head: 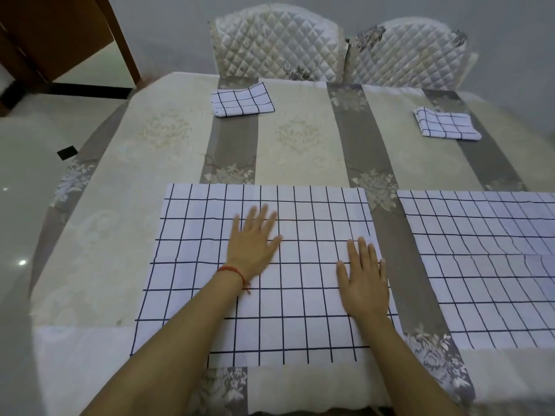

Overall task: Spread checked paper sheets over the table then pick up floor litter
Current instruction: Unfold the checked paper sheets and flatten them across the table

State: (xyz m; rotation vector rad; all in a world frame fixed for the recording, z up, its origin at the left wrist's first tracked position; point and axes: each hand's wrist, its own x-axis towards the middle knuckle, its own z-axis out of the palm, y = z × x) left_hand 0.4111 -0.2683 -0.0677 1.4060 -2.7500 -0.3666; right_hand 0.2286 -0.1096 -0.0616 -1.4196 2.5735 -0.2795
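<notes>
While both hands lie flat with straight fingers, gripping nothing, the long table [126, 223] in its cream-and-grey striped floral cloth carries four white checked sheets. One unfolded sheet [300, 331] lies at the near edge under both palms; a second unfolded sheet [486, 265] lies just beside it to the right. Two folded sheets [241, 100] [447, 125] rest at the far side, before two quilted chairs [277, 45]. The left hand [253, 244] presses mid-sheet; the right hand [365, 283] presses near its right edge. A small black scrap [67, 152] lies on the floor.

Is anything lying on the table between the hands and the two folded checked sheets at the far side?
Nothing visible does. Both the left hand and right hand lie flat on the spread sheet; only bare tablecloth separates it from the left folded sheet and right folded sheet.
</notes>
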